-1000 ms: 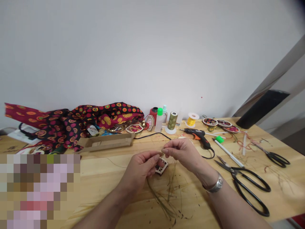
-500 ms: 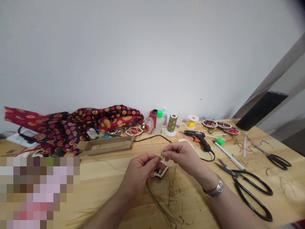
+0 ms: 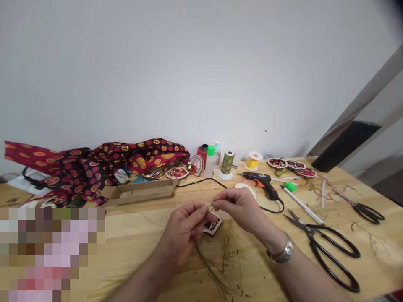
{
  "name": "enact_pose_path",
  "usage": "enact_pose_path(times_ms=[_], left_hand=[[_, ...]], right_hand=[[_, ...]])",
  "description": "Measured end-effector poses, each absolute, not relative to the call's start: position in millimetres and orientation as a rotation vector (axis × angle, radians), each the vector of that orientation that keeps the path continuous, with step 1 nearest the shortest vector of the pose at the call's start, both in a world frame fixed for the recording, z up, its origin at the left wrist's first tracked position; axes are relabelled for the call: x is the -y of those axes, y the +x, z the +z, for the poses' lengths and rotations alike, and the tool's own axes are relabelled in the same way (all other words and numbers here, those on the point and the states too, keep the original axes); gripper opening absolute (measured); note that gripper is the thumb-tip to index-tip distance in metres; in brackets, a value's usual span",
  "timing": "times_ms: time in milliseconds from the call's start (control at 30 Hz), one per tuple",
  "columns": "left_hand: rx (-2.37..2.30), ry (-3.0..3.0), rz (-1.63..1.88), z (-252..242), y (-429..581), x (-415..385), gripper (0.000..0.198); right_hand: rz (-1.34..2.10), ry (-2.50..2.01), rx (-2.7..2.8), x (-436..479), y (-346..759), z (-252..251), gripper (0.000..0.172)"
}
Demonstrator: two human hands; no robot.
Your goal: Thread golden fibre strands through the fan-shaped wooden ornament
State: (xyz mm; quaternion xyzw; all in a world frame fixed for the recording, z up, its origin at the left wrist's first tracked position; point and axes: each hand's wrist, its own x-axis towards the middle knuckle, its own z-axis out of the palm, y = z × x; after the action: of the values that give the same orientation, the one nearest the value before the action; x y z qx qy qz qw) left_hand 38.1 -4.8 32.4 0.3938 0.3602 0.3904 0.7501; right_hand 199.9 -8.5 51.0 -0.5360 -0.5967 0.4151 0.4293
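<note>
My left hand (image 3: 185, 226) is closed, thumb and forefinger pinching a thin olive thread (image 3: 210, 206). Fingertips of my right hand (image 3: 236, 207) grip the same thread just beside it, a small gap between the two pinches. Under my left fingers sits a small dark ornament (image 3: 213, 225) with a pale cut-out border, partly covered by that hand. A bundle of olive strands (image 3: 211, 268) trails from below my left palm toward the table's front. How the strands join the ornament is hidden.
Large black-handled scissors (image 3: 327, 247) lie at right, near a white stick (image 3: 304, 205) and smaller scissors (image 3: 367, 212). Behind my hands are a glue gun (image 3: 261, 180), an olive thread spool (image 3: 228, 162), a cardboard tray (image 3: 141, 193) and patterned cloth (image 3: 94, 167).
Both hands keep their pinch and shift only slightly; my right fingers edge a little to the left. The ornament stays in about the same spot.
</note>
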Motion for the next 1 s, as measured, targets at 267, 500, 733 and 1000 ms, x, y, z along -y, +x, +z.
enact_pose_path(times_ms=[267,500,733,1000], left_hand=[[-0.792,1.063,0.804,32,36,4,0.018],[-0.943,1.652,0.962,34,36,6,0.012],[-1.016,2.263,1.118,20,36,13,0.018],[-1.064,2.39,1.067,18,38,13,0.022]], right_hand=[[1.037,-1.359,1.476,11,198,57,0.009],[1.066,-1.338,1.441,11,196,52,0.008],[1.217,-1.278,1.246,10,192,48,0.008],[1.393,-1.15,1.075,13,184,49,0.012]])
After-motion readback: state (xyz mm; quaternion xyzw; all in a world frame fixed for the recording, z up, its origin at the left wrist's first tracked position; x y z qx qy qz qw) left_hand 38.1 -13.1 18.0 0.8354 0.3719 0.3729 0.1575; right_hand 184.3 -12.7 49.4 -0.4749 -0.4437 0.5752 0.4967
